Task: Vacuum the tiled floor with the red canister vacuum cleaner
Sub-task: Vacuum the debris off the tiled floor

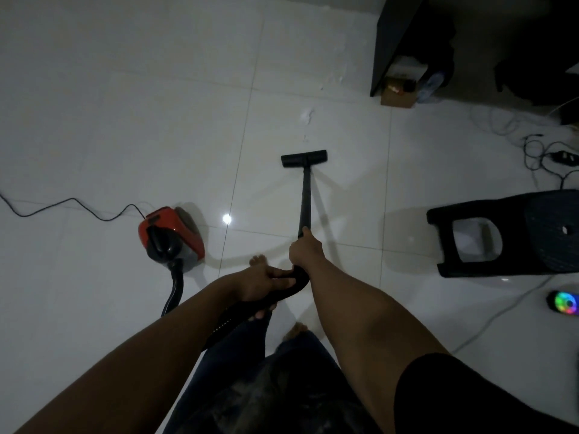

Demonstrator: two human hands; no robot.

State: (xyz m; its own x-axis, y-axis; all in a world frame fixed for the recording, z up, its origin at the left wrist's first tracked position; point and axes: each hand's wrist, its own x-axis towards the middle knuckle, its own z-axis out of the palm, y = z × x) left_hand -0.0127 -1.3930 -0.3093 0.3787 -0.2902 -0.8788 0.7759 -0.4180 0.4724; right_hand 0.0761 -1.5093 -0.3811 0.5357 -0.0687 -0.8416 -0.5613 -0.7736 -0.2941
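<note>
While the red canister vacuum cleaner (pixel 170 236) sits on the glossy white tiled floor (pixel 125 120), its black ribbed hose (pixel 175 292) curves from the canister's near end towards the person and up to a curved black handle (pixel 291 286). The left hand (pixel 261 285) is wrapped around that handle with its fingers curled under it, to the right of the canister and slightly nearer the person. The right hand (pixel 305 250) grips the slim black wand (pixel 305 202) just above the handle, fingers closed around the tube, further right of the canister.

The wand slopes away to the flat black floor nozzle (pixel 304 158), which rests on the tiles right of the canister and further from the person. Beyond the nozzle, further still from the canister, lie scraps of white debris (pixel 306 115).

A thin black power cord (pixel 72 206) snakes from the canister's far end to the left edge of view. A bright light spot (pixel 226 218) glints on the tile just right of the canister.

Far to the canister's right, a black plastic stool (pixel 507 233) lies on its side, with a tangle of dark cables (pixel 539 151) beyond it and a small device glowing in rainbow colours (pixel 565 303) nearer the person. Well beyond the canister and to its right, a brown cardboard box (pixel 398 95) stands at the foot of a dark cabinet (pixel 391 42).
</note>
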